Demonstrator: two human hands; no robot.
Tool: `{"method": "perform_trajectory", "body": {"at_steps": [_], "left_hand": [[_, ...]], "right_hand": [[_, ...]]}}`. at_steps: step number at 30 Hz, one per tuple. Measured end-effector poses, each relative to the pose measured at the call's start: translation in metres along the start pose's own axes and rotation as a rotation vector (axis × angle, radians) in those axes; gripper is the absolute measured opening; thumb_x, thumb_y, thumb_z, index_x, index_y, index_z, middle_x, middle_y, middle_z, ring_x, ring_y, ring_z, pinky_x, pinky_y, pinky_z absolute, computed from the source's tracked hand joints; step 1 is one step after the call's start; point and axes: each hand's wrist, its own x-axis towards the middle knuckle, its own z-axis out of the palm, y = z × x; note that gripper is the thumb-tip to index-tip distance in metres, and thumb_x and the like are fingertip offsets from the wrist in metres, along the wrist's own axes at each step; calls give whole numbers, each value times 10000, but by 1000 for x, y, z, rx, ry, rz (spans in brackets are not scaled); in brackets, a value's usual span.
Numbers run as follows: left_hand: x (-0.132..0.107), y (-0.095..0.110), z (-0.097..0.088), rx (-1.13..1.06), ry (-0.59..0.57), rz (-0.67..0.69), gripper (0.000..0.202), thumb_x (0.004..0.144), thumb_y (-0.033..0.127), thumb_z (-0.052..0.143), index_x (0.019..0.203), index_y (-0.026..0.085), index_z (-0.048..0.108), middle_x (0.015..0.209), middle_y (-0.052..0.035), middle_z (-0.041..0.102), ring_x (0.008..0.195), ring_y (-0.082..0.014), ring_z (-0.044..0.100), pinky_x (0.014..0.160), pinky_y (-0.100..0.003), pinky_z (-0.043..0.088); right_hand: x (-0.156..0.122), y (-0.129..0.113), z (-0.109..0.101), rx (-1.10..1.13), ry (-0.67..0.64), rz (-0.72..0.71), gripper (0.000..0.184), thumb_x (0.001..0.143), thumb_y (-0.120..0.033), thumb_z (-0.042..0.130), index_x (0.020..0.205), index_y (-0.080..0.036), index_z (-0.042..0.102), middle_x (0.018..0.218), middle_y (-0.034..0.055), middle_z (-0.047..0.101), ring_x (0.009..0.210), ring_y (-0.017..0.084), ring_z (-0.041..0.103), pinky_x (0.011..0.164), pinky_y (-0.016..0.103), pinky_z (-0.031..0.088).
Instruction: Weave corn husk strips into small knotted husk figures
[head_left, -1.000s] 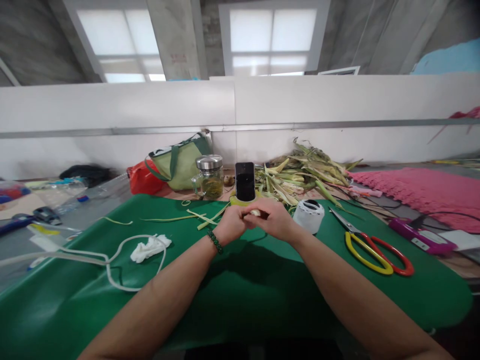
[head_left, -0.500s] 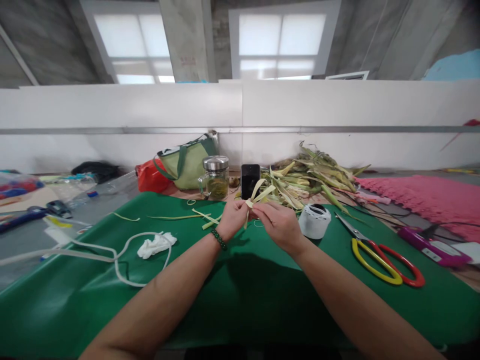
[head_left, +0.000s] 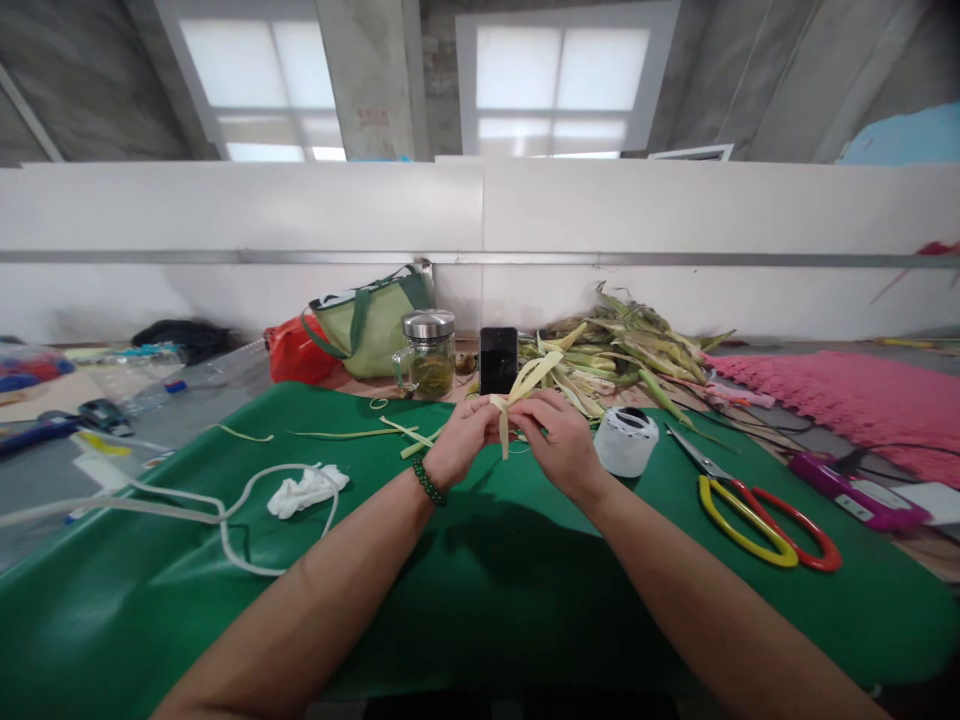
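Observation:
Pale strips of plant leaf (head_left: pixel 534 375), like corn husk, are pinched between my two hands above the green mat (head_left: pixel 480 620). My left hand (head_left: pixel 463 438), with a green bead bracelet (head_left: pixel 428 481) at the wrist, grips the strips from the left. From the right, my right hand (head_left: pixel 559 440) has its thumb and fingers closed on the same strips. One short end hangs down between the hands, while longer ends point up and right. Just behind stands a dark phone (head_left: pixel 499 358). A white roll (head_left: pixel 627 442) sits right of my right hand.
Scissors (head_left: pixel 739 510) with yellow and red handles lie to the right, near a purple tool (head_left: pixel 859 490). Behind are a pile of husks (head_left: pixel 630 340), a lidded glass mug (head_left: pixel 429 360) and a green bag (head_left: pixel 367 325). Crumpled tissue (head_left: pixel 306 490) and white tubing (head_left: pixel 225 520) lie left.
The strips have turned in my hands: a short end now hangs in front, and the upper ends lean farther right. Both hands stay closed on them. The view has shifted slightly.

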Motion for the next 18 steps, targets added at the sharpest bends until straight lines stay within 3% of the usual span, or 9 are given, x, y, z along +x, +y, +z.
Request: {"method": "perform_trajectory", "body": {"at_steps": [5, 11, 18], "left_hand": [[-1, -1, -2, -37, -39, 20, 220, 622, 303, 686, 742, 125, 636, 688, -21, 657, 633, -125, 587, 652, -254, 488], [2, -7, -3, -61, 11, 7, 366, 610, 459, 762, 690, 118, 656, 616, -20, 655, 577, -105, 586, 636, -234, 502], [3, -9, -1, -140, 46, -17, 308, 617, 387, 780, 712, 118, 664, 652, -26, 677, 583, -107, 595, 642, -242, 504]], "right_hand": [[-1, 2, 1, -22, -2, -15, 218, 900, -218, 466, 814, -201, 666, 785, 56, 618, 766, 179, 584, 711, 314, 496], [1, 4, 0, -42, -42, -88, 223, 904, -196, 464, 806, -198, 665, 841, 69, 637, 827, 185, 592, 761, 319, 501], [1, 5, -2, -116, -30, -173, 262, 915, -192, 437, 785, -194, 664, 802, 69, 619, 788, 182, 567, 729, 312, 495]]}}
